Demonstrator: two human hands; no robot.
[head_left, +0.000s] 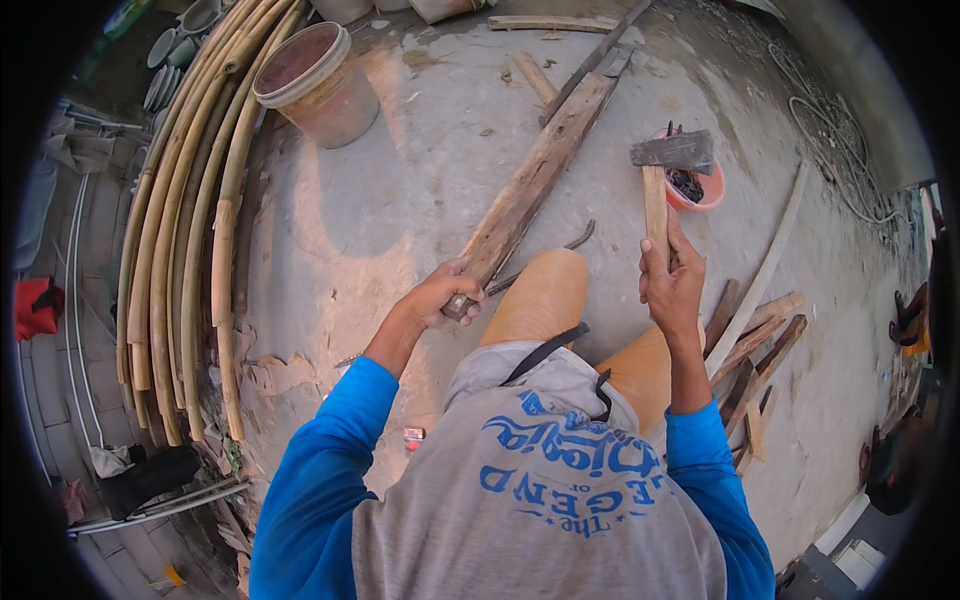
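Observation:
My left hand (445, 293) is closed around the near end of a long weathered wooden beam (540, 175), which slants away from me to the upper right. My right hand (674, 280) grips the wooden handle of a hatchet (672, 153), its dark metal head held up at the far end. Behind the hatchet head stands a small pink tub (713, 188) with dark metal bits in it, partly hidden. A dark bar with a bent tip (583, 237) lies beside the beam near my knee, partly covered by my leg.
Several long bamboo poles (190, 220) lie along the left. A dirty bucket (325, 95) stands at the far left. Wood scraps (765, 350) are piled by my right side, with a pale strip (765, 265) across them. Coiled cable (835, 130) lies at the far right. A small red-and-white pack (413, 435) sits near my left arm.

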